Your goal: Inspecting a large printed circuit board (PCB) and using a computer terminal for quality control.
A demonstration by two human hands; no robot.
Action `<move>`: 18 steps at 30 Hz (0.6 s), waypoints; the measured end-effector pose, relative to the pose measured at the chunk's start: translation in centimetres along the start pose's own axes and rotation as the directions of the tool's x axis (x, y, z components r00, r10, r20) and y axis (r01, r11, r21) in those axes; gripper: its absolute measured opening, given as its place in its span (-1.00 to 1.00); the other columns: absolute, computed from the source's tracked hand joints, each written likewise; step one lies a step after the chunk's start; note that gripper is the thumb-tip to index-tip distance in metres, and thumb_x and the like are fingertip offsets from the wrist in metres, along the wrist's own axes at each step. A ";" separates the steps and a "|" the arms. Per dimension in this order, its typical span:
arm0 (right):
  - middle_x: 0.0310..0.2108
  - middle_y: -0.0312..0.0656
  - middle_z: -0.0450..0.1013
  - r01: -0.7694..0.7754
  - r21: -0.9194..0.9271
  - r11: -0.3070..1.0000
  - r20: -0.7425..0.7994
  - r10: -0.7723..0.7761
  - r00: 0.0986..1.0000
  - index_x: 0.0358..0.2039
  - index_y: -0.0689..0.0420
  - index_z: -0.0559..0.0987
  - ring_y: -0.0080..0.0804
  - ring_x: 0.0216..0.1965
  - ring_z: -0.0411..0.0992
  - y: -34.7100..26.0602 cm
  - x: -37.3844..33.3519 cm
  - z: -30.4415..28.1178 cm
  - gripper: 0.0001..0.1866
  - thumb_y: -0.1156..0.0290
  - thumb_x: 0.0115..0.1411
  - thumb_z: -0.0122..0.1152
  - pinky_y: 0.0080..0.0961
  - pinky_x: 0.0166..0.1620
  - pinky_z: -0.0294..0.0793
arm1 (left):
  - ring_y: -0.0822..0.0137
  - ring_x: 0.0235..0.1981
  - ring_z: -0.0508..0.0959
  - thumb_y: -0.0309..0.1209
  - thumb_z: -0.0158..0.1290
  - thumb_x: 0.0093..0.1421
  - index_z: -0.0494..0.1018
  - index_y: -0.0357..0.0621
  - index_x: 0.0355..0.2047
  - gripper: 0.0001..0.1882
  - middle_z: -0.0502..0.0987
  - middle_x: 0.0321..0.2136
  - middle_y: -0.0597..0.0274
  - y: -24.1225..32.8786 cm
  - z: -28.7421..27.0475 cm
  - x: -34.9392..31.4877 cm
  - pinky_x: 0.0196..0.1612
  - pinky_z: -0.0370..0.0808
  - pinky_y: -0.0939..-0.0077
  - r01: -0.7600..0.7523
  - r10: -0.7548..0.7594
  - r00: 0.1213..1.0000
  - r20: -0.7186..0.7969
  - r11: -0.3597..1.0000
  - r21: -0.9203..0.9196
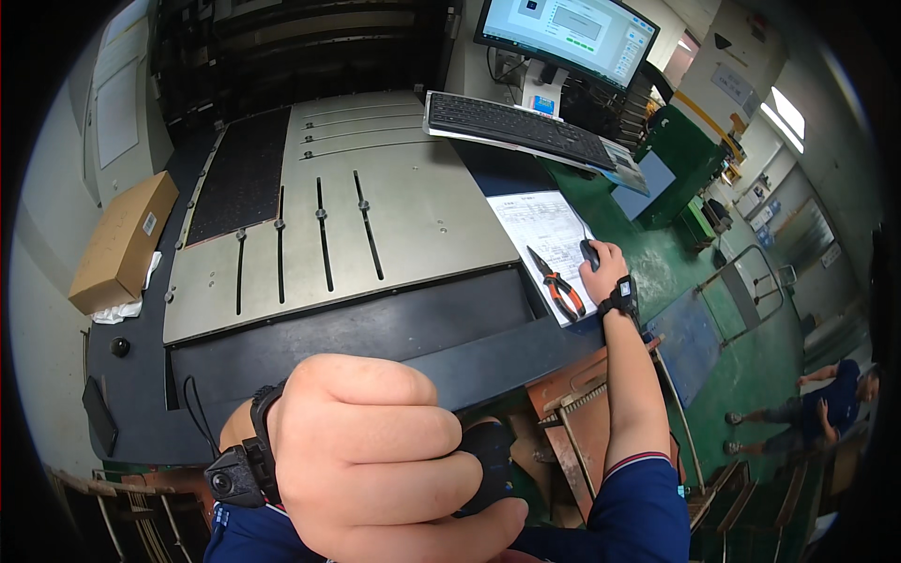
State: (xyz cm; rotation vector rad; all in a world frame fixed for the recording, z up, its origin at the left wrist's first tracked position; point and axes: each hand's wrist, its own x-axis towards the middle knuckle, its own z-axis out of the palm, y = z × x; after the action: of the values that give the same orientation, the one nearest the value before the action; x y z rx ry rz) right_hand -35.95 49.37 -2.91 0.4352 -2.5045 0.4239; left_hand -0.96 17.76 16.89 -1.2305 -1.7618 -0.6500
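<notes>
Close in front of me, my left hand [366,455] is raised with its fingers curled tightly together. Its palm side is hidden, so I cannot make out what it holds, if anything. My right hand [608,270] is closed over a black computer mouse [589,252], which rests on printed sheets of paper [537,221]. Beside that hand, pliers [559,289] with orange and black handles lie on the same sheets. A metal fixture plate [394,206] with long slots and knobs spreads across the bench, beyond my left hand. A dark perforated panel [239,174] lies at its far left.
A keyboard [526,127] sits on a raised tray below a lit monitor [572,38]. At left stand a cardboard box [127,239] and a small black knob [119,346]. A flat cart [699,338] is on the green floor; another person [831,403] is at far right.
</notes>
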 end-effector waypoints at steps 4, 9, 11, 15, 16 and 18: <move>-0.03 -0.07 0.38 0.000 0.001 1.000 -0.001 0.000 1.000 -0.08 -0.07 0.54 -0.05 -0.04 0.39 -0.1 0.0 -0.1 -0.57 0.29 -0.05 0.18 -0.16 0.03 0.39 | 0.45 -0.61 0.47 -0.39 0.16 -0.01 0.56 0.05 -0.42 -0.90 0.52 -0.55 0.34 0.0 0.1 0.0 -0.54 0.40 0.64 0.005 -0.005 1.000 -0.021 1.000 0.005; -0.03 -0.06 0.38 -0.015 -0.005 1.000 0.009 0.015 1.000 -0.08 -0.06 0.54 -0.05 -0.04 0.39 -0.2 0.0 -0.4 -0.57 0.29 -0.05 0.17 -0.16 0.03 0.39 | 0.45 -0.62 0.47 -0.41 0.14 0.00 0.56 0.05 -0.42 -0.91 0.52 -0.56 0.34 -0.2 0.2 0.0 -0.54 0.40 0.64 0.000 0.000 1.000 -0.026 1.000 0.005; -0.03 -0.06 0.39 -0.009 0.000 1.000 0.007 0.009 1.000 -0.08 -0.06 0.54 -0.04 -0.04 0.39 -0.3 0.0 -0.5 -0.57 0.29 -0.05 0.17 -0.16 0.03 0.40 | 0.45 -0.62 0.47 -0.41 0.14 0.00 0.56 0.05 -0.42 -0.91 0.52 -0.56 0.34 -0.1 0.1 0.1 -0.54 0.39 0.65 -0.001 0.001 1.000 -0.012 1.000 0.002; -0.04 -0.06 0.39 0.001 -0.001 1.000 -0.005 -0.001 1.000 -0.08 -0.05 0.54 -0.04 -0.06 0.40 -0.3 -0.1 -0.4 -0.57 0.30 -0.05 0.17 -0.17 0.01 0.41 | 0.45 -0.62 0.47 -0.43 0.13 0.00 0.56 0.04 -0.42 -0.90 0.52 -0.55 0.33 0.1 0.0 0.0 -0.55 0.39 0.65 0.005 -0.005 1.000 -0.022 1.000 0.003; -0.04 -0.06 0.39 0.001 -0.001 1.000 -0.005 -0.001 1.000 -0.08 -0.05 0.54 -0.04 -0.06 0.40 -0.3 0.0 -0.4 -0.57 0.30 -0.05 0.17 -0.17 0.01 0.41 | 0.45 -0.62 0.47 -0.43 0.13 -0.01 0.56 0.04 -0.42 -0.89 0.52 -0.55 0.33 0.1 0.0 0.0 -0.55 0.39 0.65 0.006 -0.006 1.000 -0.021 1.000 0.001; -0.05 -0.06 0.39 0.005 -0.001 1.000 -0.002 -0.005 1.000 -0.09 -0.05 0.54 -0.04 -0.06 0.40 -0.1 -0.1 -0.3 -0.57 0.30 -0.06 0.17 -0.16 0.01 0.41 | 0.45 -0.62 0.47 -0.42 0.14 0.00 0.56 0.04 -0.42 -0.90 0.52 -0.55 0.33 0.0 0.2 0.0 -0.55 0.39 0.65 0.004 -0.004 1.000 -0.024 1.000 0.000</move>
State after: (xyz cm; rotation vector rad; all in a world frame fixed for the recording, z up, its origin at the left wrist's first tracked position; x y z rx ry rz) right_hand -35.67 49.40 -2.71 0.4401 -2.5008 0.4204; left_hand -1.00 17.90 16.82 -1.2147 -1.7448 -0.6640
